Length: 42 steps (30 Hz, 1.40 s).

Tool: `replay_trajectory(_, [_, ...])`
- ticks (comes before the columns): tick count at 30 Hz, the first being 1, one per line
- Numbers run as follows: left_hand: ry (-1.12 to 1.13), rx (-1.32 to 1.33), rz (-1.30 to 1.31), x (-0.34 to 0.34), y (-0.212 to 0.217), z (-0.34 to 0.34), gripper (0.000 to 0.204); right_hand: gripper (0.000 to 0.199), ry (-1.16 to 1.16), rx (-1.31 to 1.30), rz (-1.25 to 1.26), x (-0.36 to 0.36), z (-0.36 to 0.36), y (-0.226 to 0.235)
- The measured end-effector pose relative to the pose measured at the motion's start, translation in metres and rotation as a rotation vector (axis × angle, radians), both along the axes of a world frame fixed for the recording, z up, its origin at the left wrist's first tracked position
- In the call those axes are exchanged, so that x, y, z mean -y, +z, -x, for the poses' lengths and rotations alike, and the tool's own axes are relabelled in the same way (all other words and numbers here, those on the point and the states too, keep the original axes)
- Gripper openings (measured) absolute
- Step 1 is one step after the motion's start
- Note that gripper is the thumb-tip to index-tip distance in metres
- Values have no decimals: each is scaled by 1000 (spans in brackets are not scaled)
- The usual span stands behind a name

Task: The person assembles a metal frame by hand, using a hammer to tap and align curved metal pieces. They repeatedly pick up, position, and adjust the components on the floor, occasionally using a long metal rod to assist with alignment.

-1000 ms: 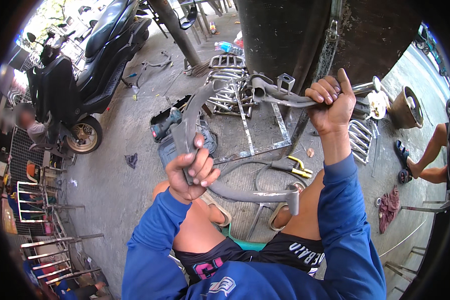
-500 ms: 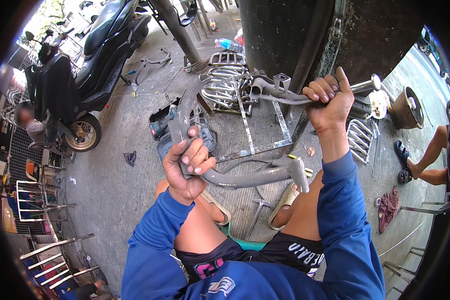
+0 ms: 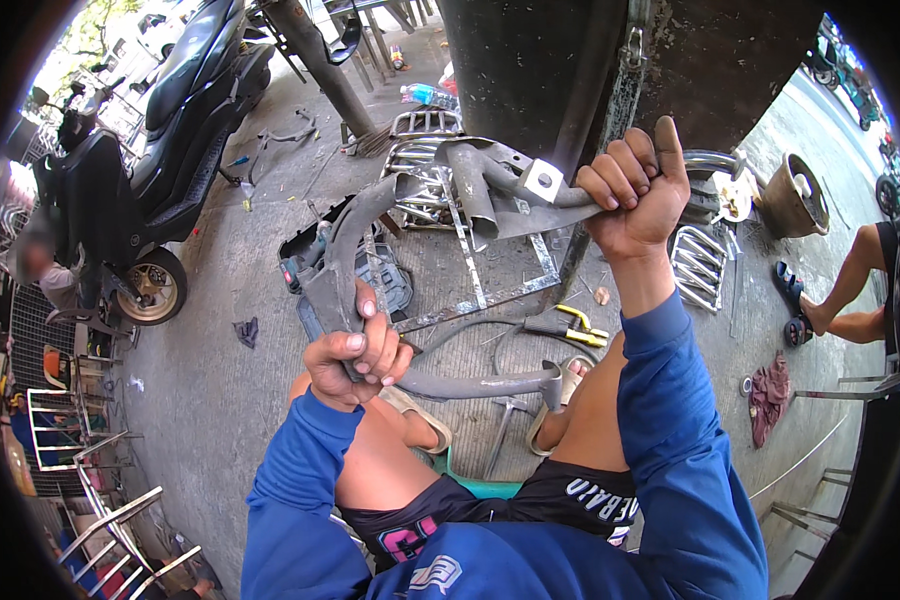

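Observation:
My left hand [image 3: 355, 350] is wrapped round a bent grey metal tube frame [image 3: 470, 386]; one arm curves up and away, the other runs right over my knees to a flared end. Raised to the right, my right hand [image 3: 635, 190] grips a second grey metal frame part [image 3: 467, 190], which has a short open cross tube and a pale square bracket with a hole. The two parts are apart, though the upper tip of the first comes near the cross tube. Between my feet lies a hammer [image 3: 502, 430]. A yellow-and-black electrode holder [image 3: 575, 328] with a cable rests beyond my right foot.
Beyond my hands are a flat-bar metal frame [image 3: 515, 295], stacked shiny tube racks [image 3: 415, 160] and an open tool case [image 3: 385, 285]. A scooter [image 3: 185, 120] stands left. At right are a pot [image 3: 795, 195], a dark red rag [image 3: 770, 400] and another person's legs [image 3: 850, 285].
Both metal parts have turned in my hands: the left one's curved arm now shows reaching far forward, and the right one's cross tube and square bracket face me. The view has shifted slightly right.

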State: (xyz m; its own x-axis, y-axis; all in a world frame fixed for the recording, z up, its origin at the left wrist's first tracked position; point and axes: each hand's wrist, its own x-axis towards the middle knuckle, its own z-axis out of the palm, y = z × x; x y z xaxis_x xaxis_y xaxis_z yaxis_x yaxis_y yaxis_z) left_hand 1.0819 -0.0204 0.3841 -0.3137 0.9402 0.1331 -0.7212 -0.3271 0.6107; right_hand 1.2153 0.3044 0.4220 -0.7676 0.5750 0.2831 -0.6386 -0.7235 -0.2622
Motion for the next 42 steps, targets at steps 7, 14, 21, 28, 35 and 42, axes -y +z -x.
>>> replay_trajectory(7, [14,-118,51,1,-1,-1,35,53,81,-84,101,-6,-5,-2])
replay_trajectory(14, [98,-257,134,-2,1,-8,37,49,99,71,490,-4,-2,-10])
replay_trajectory(21, [149,-245,150,-1,4,-5,37,52,75,149,813,-5,8,-29])
replay_trajectory(28, [186,-248,85,2,9,0,37,47,282,79,952,-2,14,-32])
replay_trajectory(35, [183,-268,86,7,7,1,38,45,346,118,954,-2,18,-31])
replay_trajectory(42, [162,-288,75,13,4,4,40,49,506,13,789,-2,17,-24])
